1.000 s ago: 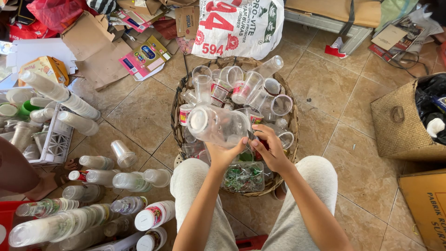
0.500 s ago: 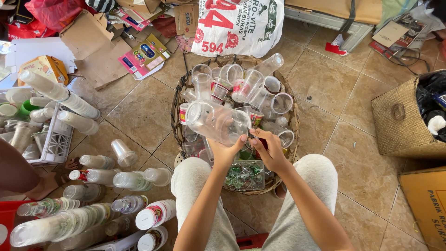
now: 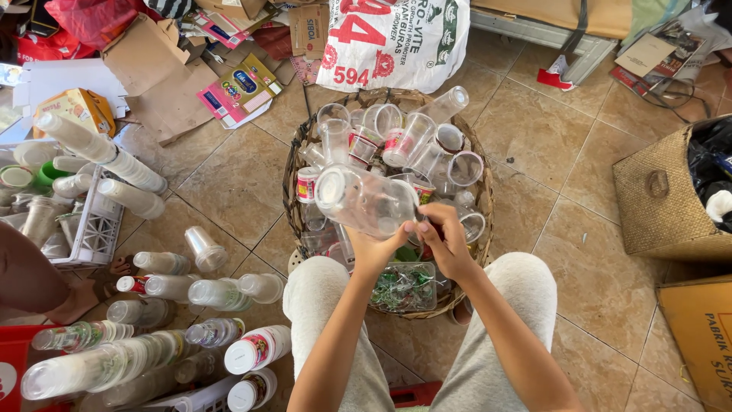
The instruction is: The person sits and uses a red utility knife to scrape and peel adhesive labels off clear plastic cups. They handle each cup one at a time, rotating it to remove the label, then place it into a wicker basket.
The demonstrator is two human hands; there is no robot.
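Observation:
I hold a stack of clear plastic cups [image 3: 358, 200] sideways over a round wicker basket [image 3: 299, 152]. My left hand [image 3: 375, 249] grips the stack from below at its open end. My right hand [image 3: 444, 238] pinches the rim of the same end with its fingertips. The basket is full of several clear plastic cups [image 3: 415, 141], some with red printed labels. A clear plastic tray with green bits [image 3: 404, 288] lies at the basket's near edge, between my knees.
Stacks of cups and plastic bottles [image 3: 191, 292] lie on the tiled floor at left, beside a white crate [image 3: 95, 229]. Another person's leg and foot [image 3: 46, 286] sits at far left. A printed sack [image 3: 393, 38], cardboard [image 3: 156, 72], woven bag [image 3: 659, 198].
The cup stack has tilted slightly, and my right fingers have shifted along its rim. Otherwise little differs.

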